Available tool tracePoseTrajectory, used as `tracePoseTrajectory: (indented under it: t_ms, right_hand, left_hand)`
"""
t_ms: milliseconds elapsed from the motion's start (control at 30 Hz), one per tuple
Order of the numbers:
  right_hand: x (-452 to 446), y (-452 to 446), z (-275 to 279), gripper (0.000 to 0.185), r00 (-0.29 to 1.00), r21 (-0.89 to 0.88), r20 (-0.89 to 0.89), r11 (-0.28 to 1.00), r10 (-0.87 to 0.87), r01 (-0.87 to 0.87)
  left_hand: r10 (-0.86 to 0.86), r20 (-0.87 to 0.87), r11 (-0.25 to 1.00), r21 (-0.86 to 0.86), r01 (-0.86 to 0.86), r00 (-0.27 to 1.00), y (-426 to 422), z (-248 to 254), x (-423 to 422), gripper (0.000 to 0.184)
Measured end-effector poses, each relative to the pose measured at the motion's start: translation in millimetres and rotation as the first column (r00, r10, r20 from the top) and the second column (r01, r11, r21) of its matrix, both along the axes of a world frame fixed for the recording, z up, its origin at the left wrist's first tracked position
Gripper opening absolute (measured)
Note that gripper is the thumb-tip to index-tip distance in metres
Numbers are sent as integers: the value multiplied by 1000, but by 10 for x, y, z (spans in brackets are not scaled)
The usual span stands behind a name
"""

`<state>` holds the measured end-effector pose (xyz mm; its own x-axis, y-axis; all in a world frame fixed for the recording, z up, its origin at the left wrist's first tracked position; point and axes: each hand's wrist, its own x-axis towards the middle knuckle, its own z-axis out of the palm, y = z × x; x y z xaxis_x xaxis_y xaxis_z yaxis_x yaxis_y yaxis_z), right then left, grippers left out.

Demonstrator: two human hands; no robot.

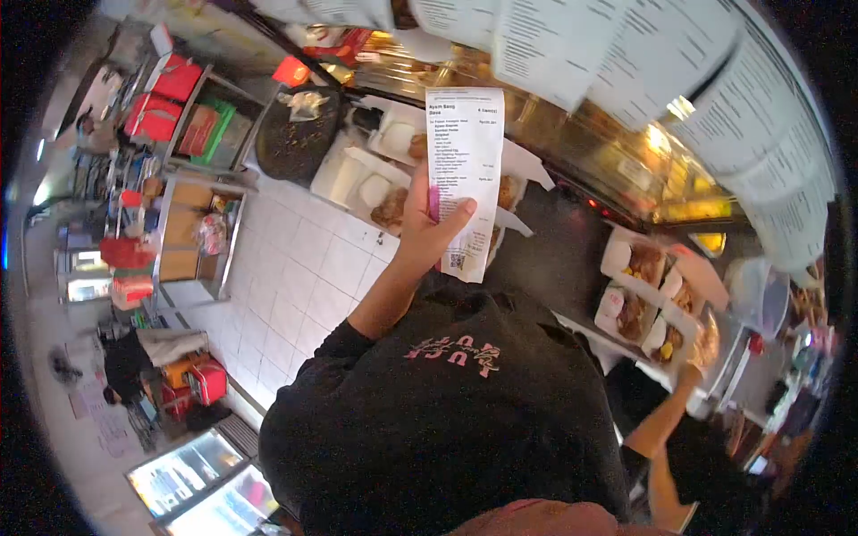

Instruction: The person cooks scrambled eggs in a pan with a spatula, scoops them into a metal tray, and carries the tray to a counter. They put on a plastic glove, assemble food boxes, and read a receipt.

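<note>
My left hand [438,228] grips a long white printed receipt [469,152], with the thumb on its front and the fingers mostly behind it. The receipt is held upright above the counter. Behind it and to its left are open white food boxes [344,183] with rice and brown pieces of food, partly hidden by the paper and hand. My right hand is not in view.
At the right, a co-worker's hand [706,344] is beside several filled boxes [630,308]. A dark round board [295,143] stands at the upper left. Paper slips [626,54] hang above a lit glass case. Shelves with red boxes [179,79] are at the left.
</note>
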<state>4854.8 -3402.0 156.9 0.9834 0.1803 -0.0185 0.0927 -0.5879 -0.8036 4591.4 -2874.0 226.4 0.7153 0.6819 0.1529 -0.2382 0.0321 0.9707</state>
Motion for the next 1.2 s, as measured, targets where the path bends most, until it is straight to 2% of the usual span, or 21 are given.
tracePoseTrajectory:
  t_ms: [33, 133, 167, 200, 267, 300, 333, 400, 467, 500, 567, 600, 633, 767, 867, 900, 967, 1033, 1067, 1100, 1200]
  right_hand:
    - [-307, 625, 222, 47, 957, 279, -288, 955, -20, 104]
    - [-1050, 1895, 406, 59, 881, 383, -235, 872, 411, -305]
    - [-1254, 2223, 634, 56, 891, 443, -182, 843, 416, -304]
    - [-1458, 2546, 861, 55, 898, 500, -127, 809, 420, -308]
    - [-1479, 2421, 142, 48, 926, 351, 45, 862, 375, -366]
    - [-1344, 2300, 360, 41, 939, 316, -12, 892, 343, -322]
    - [-1160, 2178, 563, 34, 946, 285, -69, 915, 318, -287]
    - [-637, 1696, 610, 34, 917, 97, 334, 960, 218, -264]
    - [98, 1012, 483, 34, 507, -267, 835, 963, 216, 30]
    - [412, 714, 303, 34, 370, -393, 881, 891, 294, 228]
    - [788, 194, -309, 43, 801, -725, 493, 669, 340, 162]
    - [929, -93, -615, 45, 944, -808, 268, 578, 192, 112]
    - [884, -309, -458, 45, 946, -811, 277, 568, 166, 138]
    - [825, -1020, 216, 58, 762, -383, 640, 822, -93, 422]
    - [664, -1569, 1218, 70, 421, -336, 903, 475, -81, 813]
    - [754, -1801, 1333, 72, 452, -429, 891, 245, -41, 869]
    - [885, -2015, 1617, 77, 604, -603, 791, 43, -98, 796]
    - [692, -2057, 1731, 80, 724, -715, 671, 119, -161, 689]
    - [546, -2255, 1677, 68, 769, -624, 584, 462, -261, 630]
    - [421, -2433, 1581, 67, 805, -526, 509, 629, -305, 572]
    - [308, -2640, 1098, 62, 870, -469, 373, 743, -323, 477]
  left_hand:
    - [-29, -12, 999, 32, 29, 1000, -57, -37, 61, 64]
    - [-230, -82, 951, 193, 242, 970, -358, -122, 204, 63]
    - [-328, -161, 862, 352, 364, 931, -449, -109, 221, 64]
    - [-407, -142, 841, 327, 431, 902, -584, -161, 270, 64]
    - [-529, -327, 707, 339, 620, 783, -831, -222, 376, 69]
    - [-567, -471, 709, 139, 691, 676, -951, -67, 386, 74]
    - [-596, -458, 683, 143, 716, 660, -1049, -71, 433, 74]
    - [-609, -282, 721, 193, 665, 742, -1214, -88, 480, 72]
    - [-572, -303, 705, 294, 646, 762, -1194, -167, 495, 67]
    - [-561, -368, 688, 290, 665, 741, -1154, -217, 501, 62]
    - [-583, -422, 642, 284, 712, 694, -1088, -236, 488, 58]
    - [-581, -457, 634, 264, 727, 673, -1074, -239, 472, 52]
    - [-571, -492, 629, 252, 735, 657, -1055, -224, 473, 47]
    - [-560, -516, 647, 218, 731, 649, -987, -173, 380, 39]
    - [-502, -541, 715, 179, 676, 675, -897, -275, 307, 36]
    - [-496, -551, 721, 171, 672, 672, -896, -261, 293, 36]
    - [-480, -579, 724, 163, 671, 659, -911, -196, 294, 35]
    - [-461, -600, 720, 178, 670, 654, -941, -121, 306, 35]
    - [-448, -628, 703, 193, 684, 637, -951, -96, 280, 35]
    - [-455, -631, 718, 158, 677, 629, -960, -110, 251, 35]
    - [-463, -621, 703, 179, 689, 633, -908, -214, 186, 36]
